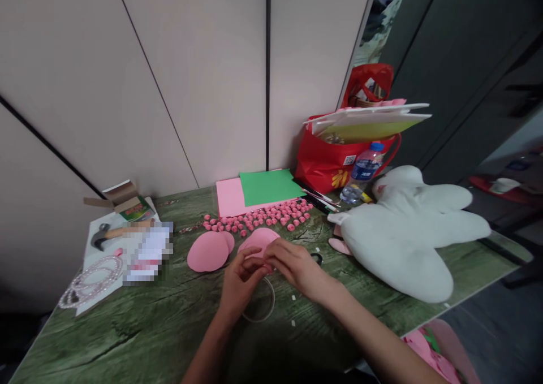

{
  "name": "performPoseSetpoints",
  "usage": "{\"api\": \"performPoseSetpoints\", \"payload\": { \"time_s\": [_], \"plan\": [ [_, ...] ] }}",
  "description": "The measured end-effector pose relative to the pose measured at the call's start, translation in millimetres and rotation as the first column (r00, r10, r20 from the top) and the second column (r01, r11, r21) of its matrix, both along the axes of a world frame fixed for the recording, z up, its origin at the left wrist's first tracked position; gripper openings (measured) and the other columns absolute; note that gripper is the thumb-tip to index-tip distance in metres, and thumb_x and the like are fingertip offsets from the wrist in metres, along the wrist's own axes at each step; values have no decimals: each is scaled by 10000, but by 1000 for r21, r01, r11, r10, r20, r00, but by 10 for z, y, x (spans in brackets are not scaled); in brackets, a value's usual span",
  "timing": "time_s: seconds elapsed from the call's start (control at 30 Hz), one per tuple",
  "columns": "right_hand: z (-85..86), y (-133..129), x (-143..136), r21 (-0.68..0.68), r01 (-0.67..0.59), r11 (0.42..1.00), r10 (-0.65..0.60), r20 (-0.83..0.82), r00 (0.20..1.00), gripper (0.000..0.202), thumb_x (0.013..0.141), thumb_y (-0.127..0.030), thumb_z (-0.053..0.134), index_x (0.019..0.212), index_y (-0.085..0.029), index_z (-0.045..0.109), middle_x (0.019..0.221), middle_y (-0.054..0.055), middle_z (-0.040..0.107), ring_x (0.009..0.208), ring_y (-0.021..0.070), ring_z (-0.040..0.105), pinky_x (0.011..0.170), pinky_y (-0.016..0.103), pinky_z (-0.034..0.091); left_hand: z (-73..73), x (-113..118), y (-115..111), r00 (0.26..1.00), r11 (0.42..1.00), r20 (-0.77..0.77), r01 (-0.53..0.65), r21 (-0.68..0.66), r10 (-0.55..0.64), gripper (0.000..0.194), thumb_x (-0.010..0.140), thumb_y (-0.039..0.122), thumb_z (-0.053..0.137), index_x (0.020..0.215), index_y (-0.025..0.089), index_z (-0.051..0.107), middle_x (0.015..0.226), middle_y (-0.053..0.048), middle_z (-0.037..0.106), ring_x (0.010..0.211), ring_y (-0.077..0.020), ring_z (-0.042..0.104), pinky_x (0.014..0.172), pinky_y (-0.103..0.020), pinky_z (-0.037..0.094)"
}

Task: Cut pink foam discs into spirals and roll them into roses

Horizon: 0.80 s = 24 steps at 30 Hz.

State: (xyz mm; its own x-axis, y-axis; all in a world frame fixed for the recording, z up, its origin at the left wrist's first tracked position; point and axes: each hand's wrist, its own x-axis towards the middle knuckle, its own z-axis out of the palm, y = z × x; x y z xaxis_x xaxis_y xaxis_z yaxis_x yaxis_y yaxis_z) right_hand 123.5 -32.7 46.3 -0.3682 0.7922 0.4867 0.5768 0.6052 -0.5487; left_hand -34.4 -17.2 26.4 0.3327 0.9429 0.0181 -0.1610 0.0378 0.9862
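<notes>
My left hand (240,277) and my right hand (296,266) meet over the table, fingers pinched together. A small pink paper piece (268,267) shows between the fingertips, mostly hidden by them. Just behind the hands lie pink paper circles (259,237), and more pink circles (207,251) overlap to the left. Beyond these, several small pink rolled paper flowers (278,214) are spread in loose rows. Under my hands a thin clear ring (258,320) rests on the tabletop. A small black object (317,258) sits beside my right wrist.
Pink sheets (229,198) and a green sheet (271,187) lie by the wall. To the right are pens (320,199), a water bottle (362,175), a red bag (322,163) and a white plush toy (394,240). At left are a hammer (114,233), bead strings (91,282) and an opened box (127,197).
</notes>
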Motion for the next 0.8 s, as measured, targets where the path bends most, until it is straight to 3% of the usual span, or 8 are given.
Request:
{"api": "performPoseSetpoints", "payload": {
  "time_s": [0.23,0.37,0.6,0.8],
  "plan": [
    [136,-45,13,-42,-80,996,85,124,989,222,856,-132,431,1022,-220,548,980,52,530,838,144,533,707,252,446,25,-23,-9,1000,1000,-18,14,-8,-14,384,655,183,660,1006,172,505,727,-27,692,698,-174,650,688,-292,486],
    [177,-77,11,-130,-122,984,135,99,986,261,829,-80,421,1022,-205,547,1033,66,486,913,159,516,783,292,442,8,-21,-5,999,999,-30,36,29,-35,373,676,191,644,1016,170,493,771,-38,692,744,-173,645,712,-291,475],
    [54,-66,-17,-307,-87,948,125,107,986,214,775,-16,416,873,-156,545,961,58,473,868,149,524,784,279,433,-66,8,-22,966,980,-257,85,182,-36,353,714,176,589,1049,175,481,783,-29,671,762,-158,621,741,-283,448],
    [-37,-66,-25,-357,-37,933,148,290,945,385,670,50,423,971,-160,541,1003,84,506,905,200,522,764,309,425,-102,11,-18,912,974,-410,105,200,-14,378,638,102,567,1005,172,511,669,16,631,637,-137,586,648,-247,444]
  ]
}}
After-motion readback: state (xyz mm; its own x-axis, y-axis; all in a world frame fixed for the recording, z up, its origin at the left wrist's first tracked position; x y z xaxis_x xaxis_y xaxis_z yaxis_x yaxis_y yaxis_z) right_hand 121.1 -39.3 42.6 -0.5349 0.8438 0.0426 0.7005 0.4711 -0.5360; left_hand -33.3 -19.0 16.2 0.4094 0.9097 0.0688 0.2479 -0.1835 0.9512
